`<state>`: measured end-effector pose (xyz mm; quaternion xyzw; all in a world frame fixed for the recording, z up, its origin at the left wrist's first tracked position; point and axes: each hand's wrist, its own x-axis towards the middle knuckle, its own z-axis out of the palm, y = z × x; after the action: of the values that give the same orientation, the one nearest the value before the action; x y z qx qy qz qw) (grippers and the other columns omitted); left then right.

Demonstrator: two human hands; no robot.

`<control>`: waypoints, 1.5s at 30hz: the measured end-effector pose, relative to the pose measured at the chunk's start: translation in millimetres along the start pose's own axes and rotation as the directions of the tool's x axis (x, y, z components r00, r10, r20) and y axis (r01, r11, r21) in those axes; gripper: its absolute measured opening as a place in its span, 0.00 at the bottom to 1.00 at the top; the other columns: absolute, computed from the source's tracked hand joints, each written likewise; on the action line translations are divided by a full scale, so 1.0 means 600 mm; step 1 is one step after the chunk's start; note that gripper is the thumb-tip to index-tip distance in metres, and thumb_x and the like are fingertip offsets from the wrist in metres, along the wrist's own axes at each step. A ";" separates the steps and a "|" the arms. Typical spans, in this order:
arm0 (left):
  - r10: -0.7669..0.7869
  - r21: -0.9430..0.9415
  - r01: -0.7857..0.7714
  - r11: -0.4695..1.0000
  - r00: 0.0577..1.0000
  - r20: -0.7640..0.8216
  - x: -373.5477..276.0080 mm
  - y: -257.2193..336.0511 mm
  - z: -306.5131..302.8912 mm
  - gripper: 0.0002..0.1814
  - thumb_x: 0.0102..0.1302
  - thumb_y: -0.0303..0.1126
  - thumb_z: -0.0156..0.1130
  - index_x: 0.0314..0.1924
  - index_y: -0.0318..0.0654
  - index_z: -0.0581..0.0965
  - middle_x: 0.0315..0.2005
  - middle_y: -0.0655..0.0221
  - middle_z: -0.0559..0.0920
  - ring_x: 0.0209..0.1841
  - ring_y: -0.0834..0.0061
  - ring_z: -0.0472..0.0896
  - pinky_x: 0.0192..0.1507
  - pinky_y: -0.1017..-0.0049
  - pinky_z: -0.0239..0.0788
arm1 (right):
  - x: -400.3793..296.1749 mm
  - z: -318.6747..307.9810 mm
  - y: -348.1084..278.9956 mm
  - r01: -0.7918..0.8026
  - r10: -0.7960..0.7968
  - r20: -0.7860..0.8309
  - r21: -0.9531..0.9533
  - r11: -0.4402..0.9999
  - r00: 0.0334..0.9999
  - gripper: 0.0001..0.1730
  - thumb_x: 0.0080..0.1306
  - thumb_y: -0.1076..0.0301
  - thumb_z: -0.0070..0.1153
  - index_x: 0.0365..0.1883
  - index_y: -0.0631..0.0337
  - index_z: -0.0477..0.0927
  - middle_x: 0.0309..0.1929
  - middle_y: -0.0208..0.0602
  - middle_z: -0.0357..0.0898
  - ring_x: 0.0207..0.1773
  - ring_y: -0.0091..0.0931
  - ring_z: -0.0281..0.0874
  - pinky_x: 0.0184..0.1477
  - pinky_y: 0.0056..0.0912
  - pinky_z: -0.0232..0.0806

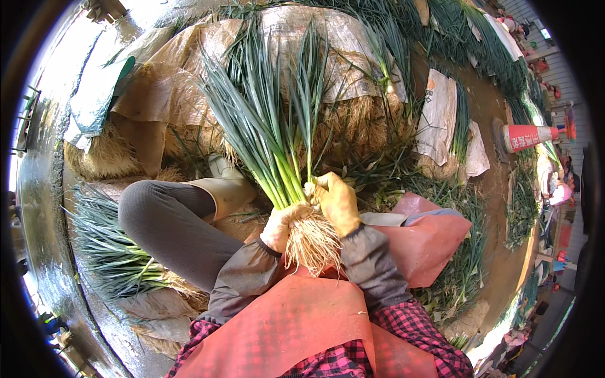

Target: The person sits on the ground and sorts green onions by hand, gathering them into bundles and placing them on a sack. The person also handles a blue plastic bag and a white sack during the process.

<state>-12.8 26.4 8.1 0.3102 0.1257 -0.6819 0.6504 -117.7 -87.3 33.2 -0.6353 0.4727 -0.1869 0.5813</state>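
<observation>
A bunch of green onions (283, 175) stands in front of me, its green leaves fanned away from me and its pale roots hanging towards my red apron (302, 321). My left hand (279, 227), in a pale glove, is closed around the base of the bunch from the left. On the right, my right hand (336, 201), in a yellowish glove, grips a green onion stalk at the right side of the bunch, near its white base. The fingertips of that hand are partly hidden.
Sacks (189, 71) cover a heap of green onions beyond the bunch. More green onions (118, 255) lie at the left. Loose leaves (453, 212) litter the ground at the right, with a traffic cone (529, 137) farther off. People are in the far right background.
</observation>
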 end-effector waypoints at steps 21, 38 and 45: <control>-0.042 -0.179 0.070 0.981 0.987 0.153 -0.007 0.010 -0.019 0.21 0.62 0.24 0.58 0.57 0.32 0.72 0.48 0.58 0.80 0.50 0.66 0.80 0.51 0.62 0.76 | 0.028 -0.007 -0.009 0.030 -0.016 0.037 -0.398 0.917 0.999 0.15 0.65 0.57 0.61 0.30 0.62 0.81 0.21 0.34 0.78 0.19 0.23 0.74 0.24 0.31 0.66; 0.047 -0.240 0.013 0.971 0.970 0.240 -0.007 0.017 0.006 0.26 0.61 0.28 0.60 0.60 0.35 0.68 0.58 0.54 0.73 0.62 0.55 0.71 0.62 0.51 0.65 | -0.023 -0.155 0.019 -0.037 0.064 -0.071 0.328 0.944 0.995 0.16 0.66 0.64 0.57 0.45 0.68 0.75 0.36 0.49 0.79 0.33 0.38 0.78 0.35 0.35 0.71; 0.024 -0.267 0.032 0.963 0.979 0.204 -0.031 0.036 0.033 0.36 0.62 0.28 0.59 0.69 0.32 0.58 0.56 0.63 0.75 0.57 0.64 0.75 0.57 0.59 0.70 | -0.002 -0.122 0.069 0.245 -0.223 0.107 -0.298 0.923 0.969 0.61 0.55 0.80 0.65 0.76 0.48 0.36 0.72 0.48 0.56 0.57 0.35 0.74 0.55 0.36 0.71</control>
<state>2.1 27.6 39.4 0.1467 0.1497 -0.6881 0.6947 -191.8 -122.4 14.5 -0.7764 0.3959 -0.1562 0.4648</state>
